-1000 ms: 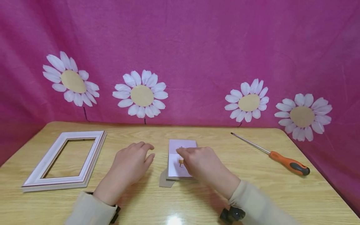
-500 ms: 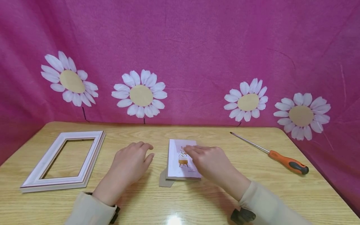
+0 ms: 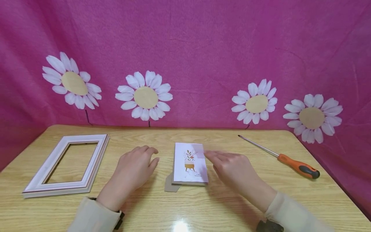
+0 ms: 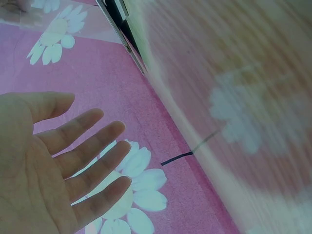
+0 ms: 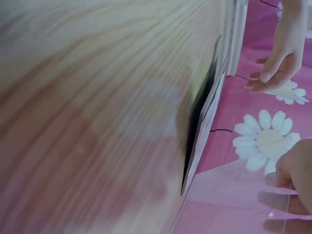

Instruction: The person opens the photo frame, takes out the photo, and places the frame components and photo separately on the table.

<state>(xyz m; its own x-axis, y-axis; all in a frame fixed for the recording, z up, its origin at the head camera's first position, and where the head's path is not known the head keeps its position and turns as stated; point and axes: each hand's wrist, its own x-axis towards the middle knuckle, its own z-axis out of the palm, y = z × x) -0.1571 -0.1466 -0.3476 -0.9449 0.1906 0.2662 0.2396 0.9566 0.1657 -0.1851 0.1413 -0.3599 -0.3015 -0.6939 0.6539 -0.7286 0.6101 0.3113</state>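
My left hand (image 3: 130,170) is relaxed over the table, left of the card and holding nothing; in the left wrist view its fingers (image 4: 92,161) are spread apart. My right hand (image 3: 237,169) pinches a clear sheet (image 5: 219,195) at its edge, the fingers showing through it in the right wrist view. From above, the sheet is barely visible as a faint tint over the card's upper right. That white card (image 3: 181,170), printed with a potted plant, lies on a thicker backing board. A brown stand leg (image 3: 171,185) sticks out from under the board's lower left.
A white picture frame (image 3: 66,185) with an open middle lies at the table's left. To the right rests a screwdriver (image 3: 295,165) with an orange and black handle. Behind the wooden table (image 3: 150,206) hangs a magenta cloth (image 3: 197,64) with daisies.
My right hand has moved right, off the card, taking the clear sheet with it and uncovering the plant picture. My left hand stays where it was.
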